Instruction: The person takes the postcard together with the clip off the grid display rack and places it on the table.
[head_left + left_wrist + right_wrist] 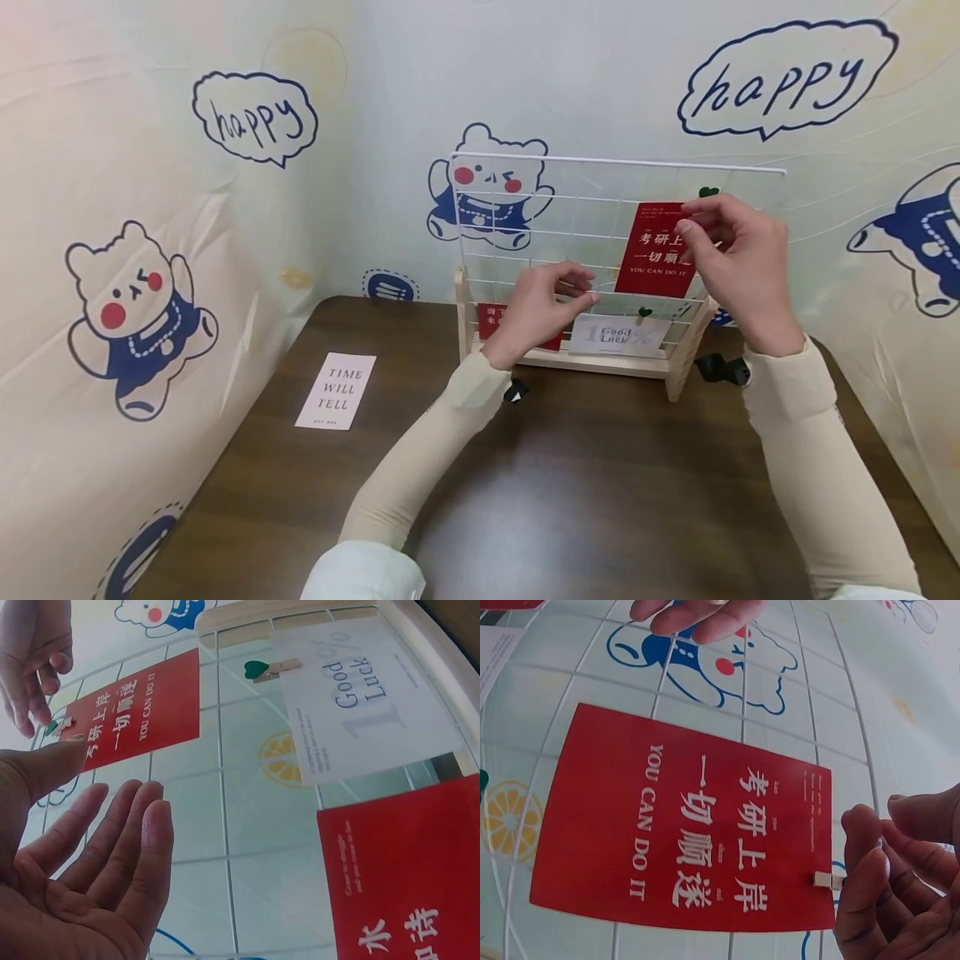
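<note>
1. Plainly, a red "YOU CAN DO IT" card (649,260) is shown by all three views against a white wire grid (615,162), on its upper right part in the head view.
2. Nothing is gripped by either of the two hands: the left hand (540,304) is held with its fingers loosely bent and thumb apart, and the right hand (742,271) with its fingers loosely curled just beside the red card's top edge.
3. By the right wrist view, a small clip (826,880) is revealed on that edge, largely covered in the head view; whether it is touched cannot be told.
4. By the left wrist view, a green heart clip (256,670) is shown at the edge of a white "Good Luck" card (375,701).
5. Only in the head view is a "TIME WILL TELL" card (336,392) seen, flat on the tabletop (555,483), near its left edge and well apart from the hands.
6. Room is left between the sleeves, in front of the wooden base (600,364).
7. A lower red card (412,855) is partly hidden by the left hand in the head view and cut off by the left wrist frame; the smallest print cannot be read.
</note>
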`<state>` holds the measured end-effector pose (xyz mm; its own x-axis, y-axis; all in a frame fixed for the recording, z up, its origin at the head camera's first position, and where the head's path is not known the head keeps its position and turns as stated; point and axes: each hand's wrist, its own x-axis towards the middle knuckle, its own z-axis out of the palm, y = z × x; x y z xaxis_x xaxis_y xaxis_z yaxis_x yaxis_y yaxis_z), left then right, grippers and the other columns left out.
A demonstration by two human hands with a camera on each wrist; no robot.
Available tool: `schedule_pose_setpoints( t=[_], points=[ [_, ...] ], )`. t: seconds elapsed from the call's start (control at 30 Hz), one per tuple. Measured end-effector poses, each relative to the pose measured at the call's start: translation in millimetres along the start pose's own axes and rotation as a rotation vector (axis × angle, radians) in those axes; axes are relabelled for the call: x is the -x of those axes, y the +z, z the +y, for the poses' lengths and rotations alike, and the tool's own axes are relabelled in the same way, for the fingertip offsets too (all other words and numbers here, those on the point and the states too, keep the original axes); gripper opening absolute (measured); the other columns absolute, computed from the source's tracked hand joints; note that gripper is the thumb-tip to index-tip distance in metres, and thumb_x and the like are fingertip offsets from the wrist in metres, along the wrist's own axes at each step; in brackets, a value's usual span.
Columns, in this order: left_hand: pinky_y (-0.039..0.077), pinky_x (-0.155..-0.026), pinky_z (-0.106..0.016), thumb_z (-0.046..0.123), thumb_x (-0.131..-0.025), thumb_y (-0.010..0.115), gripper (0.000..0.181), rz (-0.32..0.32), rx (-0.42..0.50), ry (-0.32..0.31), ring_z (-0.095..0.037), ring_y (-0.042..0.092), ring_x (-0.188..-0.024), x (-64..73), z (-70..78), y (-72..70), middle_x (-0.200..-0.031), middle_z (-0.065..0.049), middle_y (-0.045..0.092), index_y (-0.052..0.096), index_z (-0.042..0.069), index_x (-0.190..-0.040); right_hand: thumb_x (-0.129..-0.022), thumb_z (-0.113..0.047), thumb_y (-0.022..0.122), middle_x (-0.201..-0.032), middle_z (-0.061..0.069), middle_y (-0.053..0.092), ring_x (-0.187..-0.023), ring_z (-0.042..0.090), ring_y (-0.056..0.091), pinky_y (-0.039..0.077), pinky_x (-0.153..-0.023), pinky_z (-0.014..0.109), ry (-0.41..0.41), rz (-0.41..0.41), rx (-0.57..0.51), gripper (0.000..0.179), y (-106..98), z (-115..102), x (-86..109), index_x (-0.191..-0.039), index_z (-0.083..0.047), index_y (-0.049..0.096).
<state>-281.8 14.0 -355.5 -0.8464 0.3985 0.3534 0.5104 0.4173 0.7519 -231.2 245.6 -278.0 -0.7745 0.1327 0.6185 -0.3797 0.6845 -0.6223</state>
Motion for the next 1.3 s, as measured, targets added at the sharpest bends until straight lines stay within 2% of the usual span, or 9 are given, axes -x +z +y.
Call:
schedule_pose_setpoints(
  t=[0.2,0.5,0.83,1.0,1.13,1.3],
  points=[
    [0.061,-0.091,-0.023,0.028,-0.093,0.079,0.036,0.005,0.006,0.006,-0.012,0.077,-0.103,-6.5,5.0,6.3,-0.123,-0.002,0.077,0.073,0.016,-0.127,-0.102,-0.024,0.067,-0.115,0.019,0.075,-0.071,-0.008,0.061,0.047,-0.07,0.003,0.025,0.003,0.019,0.03,-5,3,-5.7,-0.128,-0.01,0.073],
    [0.062,-0.089,-0.021,0.025,-0.094,0.078,0.036,-0.006,-0.01,-0.006,-0.012,0.077,-0.103,-16.6,14.0,8.0,-0.126,-0.002,0.076,0.073,0.015,-0.128,-0.103,-0.025,0.065,-0.12,0.021,0.075,-0.069,-0.01,0.062,0.048,-0.072,0.001,0.046,0.011,0.033,0.031,-15,2,-10.8,-0.129,-0.009,0.072],
    [0.062,-0.089,-0.021,0.026,-0.095,0.078,0.041,-0.01,-0.022,-0.007,-0.014,0.077,-0.107,-20.5,22.7,12.3,-0.131,-0.002,0.075,0.07,0.015,-0.133,-0.103,-0.025,0.066,-0.121,0.021,0.074,-0.07,-0.013,0.059,0.047,-0.073,0.001,0.05,0.021,0.06,0.033,-23,4,-16.7,-0.13,-0.009,0.072],
    [0.063,-0.089,-0.025,0.026,-0.095,0.078,0.043,-0.012,-0.033,-0.018,-0.016,0.077,-0.108,-23.7,24.7,14.1,-0.131,-0.004,0.075,0.069,0.013,-0.135,-0.103,-0.027,0.064,-0.118,0.018,0.074,-0.067,-0.009,0.06,0.048,-0.069,0.003,0.066,0.011,0.075,0.034,-27,5,-18.8,-0.132,-0.009,0.071],
    [0.062,-0.091,-0.025,0.026,-0.096,0.077,0.044,-0.017,-0.05,-0.019,-0.016,0.077,-0.109,-26.1,26.2,16.5,-0.13,-0.005,0.075,0.068,0.013,-0.137,-0.104,-0.028,0.063,-0.12,0.021,0.073,-0.068,-0.007,0.061,0.048,-0.069,0.003,0.071,0.0,0.089,0.035,-29,6,-20.3,-0.133,-0.01,0.07],
    [0.061,-0.092,-0.023,0.025,-0.097,0.075,0.045,-0.001,-0.07,0.006,-0.016,0.077,-0.109,-28.4,27.5,20.2,-0.13,-0.006,0.076,0.067,0.011,-0.138,-0.104,-0.028,0.063,-0.119,0.022,0.073,-0.067,-0.009,0.059,0.047,-0.069,0.002,0.061,-0.002,0.099,0.036,-31,7,-22.7,-0.134,-0.01,0.07]
  ],
)
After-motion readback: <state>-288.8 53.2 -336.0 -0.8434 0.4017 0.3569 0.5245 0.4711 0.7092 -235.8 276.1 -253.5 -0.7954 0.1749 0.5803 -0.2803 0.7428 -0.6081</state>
